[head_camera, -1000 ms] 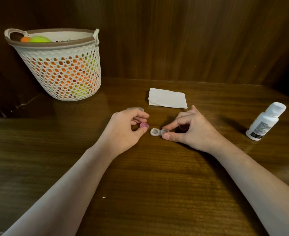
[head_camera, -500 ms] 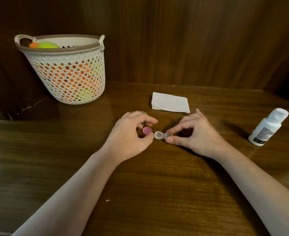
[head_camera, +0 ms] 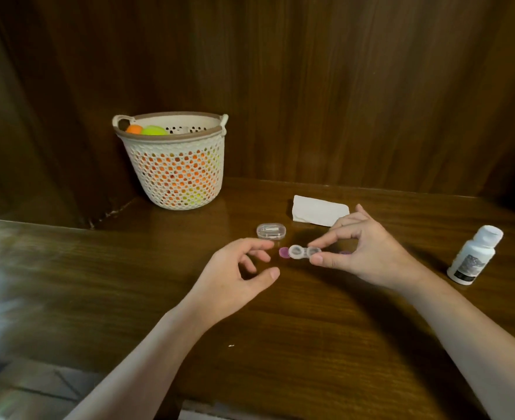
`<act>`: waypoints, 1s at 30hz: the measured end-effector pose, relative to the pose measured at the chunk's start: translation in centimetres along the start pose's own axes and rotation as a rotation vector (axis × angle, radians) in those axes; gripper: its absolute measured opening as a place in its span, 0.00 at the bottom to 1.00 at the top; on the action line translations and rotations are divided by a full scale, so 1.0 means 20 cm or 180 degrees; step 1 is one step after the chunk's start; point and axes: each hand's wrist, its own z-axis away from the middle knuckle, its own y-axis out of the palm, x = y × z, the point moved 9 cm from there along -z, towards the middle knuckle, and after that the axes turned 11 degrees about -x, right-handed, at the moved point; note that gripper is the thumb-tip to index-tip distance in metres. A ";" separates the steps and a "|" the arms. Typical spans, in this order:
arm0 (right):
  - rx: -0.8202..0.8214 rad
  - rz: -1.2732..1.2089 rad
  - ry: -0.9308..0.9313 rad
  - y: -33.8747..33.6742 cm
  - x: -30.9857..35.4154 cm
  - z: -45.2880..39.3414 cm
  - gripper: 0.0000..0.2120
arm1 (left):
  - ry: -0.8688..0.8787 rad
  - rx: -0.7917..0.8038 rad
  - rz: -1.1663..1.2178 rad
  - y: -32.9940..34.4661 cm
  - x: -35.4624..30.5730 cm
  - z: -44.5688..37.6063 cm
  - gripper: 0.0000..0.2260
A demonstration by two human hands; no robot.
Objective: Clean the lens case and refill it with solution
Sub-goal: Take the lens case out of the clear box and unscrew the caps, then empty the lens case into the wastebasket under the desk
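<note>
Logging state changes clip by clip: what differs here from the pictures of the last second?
The left hand has let go of the small purple cap, which now lies on the wooden table beside the clear twin-cup lens case; its fingers are open and empty. The right hand still pinches the case. The white solution bottle, folded tissue and basket are unmoved.
</note>
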 end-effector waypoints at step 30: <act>0.1979 -0.1363 -0.1721 1.82 1.80 0.74 0.15 | -0.0949 -0.2291 -0.0765 -1.62 0.47 1.90 0.11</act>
